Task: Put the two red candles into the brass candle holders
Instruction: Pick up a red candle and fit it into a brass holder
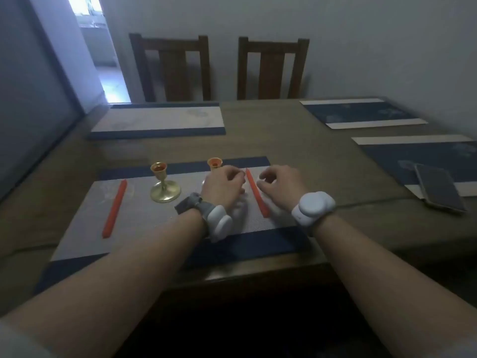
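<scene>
Two red candles lie flat on the near placemat [144,218]: the left candle [114,209] near its left side, the right candle [256,192] between my hands. One brass candle holder [163,182] stands upright and in full view. Of the second brass holder [214,164] only the cup shows, behind my left hand [223,183]. My left hand hovers just left of the right candle with fingers curled, holding nothing. On the candle's other side is my right hand [280,184], its fingertips close to the candle and loosely apart. Both holders' cups have no candle in them.
A smartphone [440,188] lies on the right placemat [418,156]. Two more placemats lie at the far left [157,120] and far right [361,112]. Two wooden chairs [272,68] stand behind the wooden table [284,135]. Both wrists carry white bands.
</scene>
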Tool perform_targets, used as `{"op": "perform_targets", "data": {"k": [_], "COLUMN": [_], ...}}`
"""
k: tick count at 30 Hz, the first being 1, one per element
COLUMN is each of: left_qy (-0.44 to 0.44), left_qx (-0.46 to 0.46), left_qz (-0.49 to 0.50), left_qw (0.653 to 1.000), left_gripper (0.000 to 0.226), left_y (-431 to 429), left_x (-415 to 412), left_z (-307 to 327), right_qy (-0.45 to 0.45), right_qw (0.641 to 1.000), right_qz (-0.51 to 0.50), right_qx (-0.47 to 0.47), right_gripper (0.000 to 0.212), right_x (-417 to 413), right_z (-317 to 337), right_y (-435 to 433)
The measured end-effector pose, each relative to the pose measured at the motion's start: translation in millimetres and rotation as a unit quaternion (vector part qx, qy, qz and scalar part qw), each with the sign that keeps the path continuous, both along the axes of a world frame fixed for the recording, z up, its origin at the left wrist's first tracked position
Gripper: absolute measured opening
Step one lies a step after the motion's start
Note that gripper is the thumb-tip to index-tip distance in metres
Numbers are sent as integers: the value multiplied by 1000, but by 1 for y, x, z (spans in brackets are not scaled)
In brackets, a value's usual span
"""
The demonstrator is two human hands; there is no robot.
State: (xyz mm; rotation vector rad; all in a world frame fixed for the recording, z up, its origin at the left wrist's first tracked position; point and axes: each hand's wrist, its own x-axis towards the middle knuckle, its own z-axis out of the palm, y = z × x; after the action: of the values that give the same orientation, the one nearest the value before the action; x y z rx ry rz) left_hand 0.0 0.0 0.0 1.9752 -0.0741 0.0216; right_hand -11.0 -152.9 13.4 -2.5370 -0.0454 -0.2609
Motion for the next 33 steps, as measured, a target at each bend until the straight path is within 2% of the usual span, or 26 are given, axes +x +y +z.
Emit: {"op": "perform_targets", "data": {"k": [4,8,10,15,20,26,29,33], "left_qy": [30,120,155,169,128,-14,-79,-121], "left_qx": [3,-119,-152,-210,-209,-166,-155,-146], "left_qz": [20,15,14,19,33,58,71,79], "left_qw": [999,985,976,963,969,984,982,979], "left_gripper": [16,19,16,18,22,14,20,22], "left_y": [-10,-13,-14,-17,-18,-7,6,23], "left_x": [6,14,16,14,11,4,6,13], "left_z": [-15,-15,-15,-14,-11,11,34,59], "right_qy": [51,80,95,100,68,-11,-73,-120], "right_qw": [998,996,995,994,994,994,990,979], "right_qz": [-34,-31,-19,-16,-31,-12,20,69], "right_qx": [2,16,24,33,82,109,123,148], "right_gripper": [24,25,28,23,10,11,11,12], "right_x": [0,0,0,0,-3,3,11,22], "right_z": [-14,-17,-16,-15,-13,0,17,34], "right_y": [2,4,6,10,11,24,40,57]}}
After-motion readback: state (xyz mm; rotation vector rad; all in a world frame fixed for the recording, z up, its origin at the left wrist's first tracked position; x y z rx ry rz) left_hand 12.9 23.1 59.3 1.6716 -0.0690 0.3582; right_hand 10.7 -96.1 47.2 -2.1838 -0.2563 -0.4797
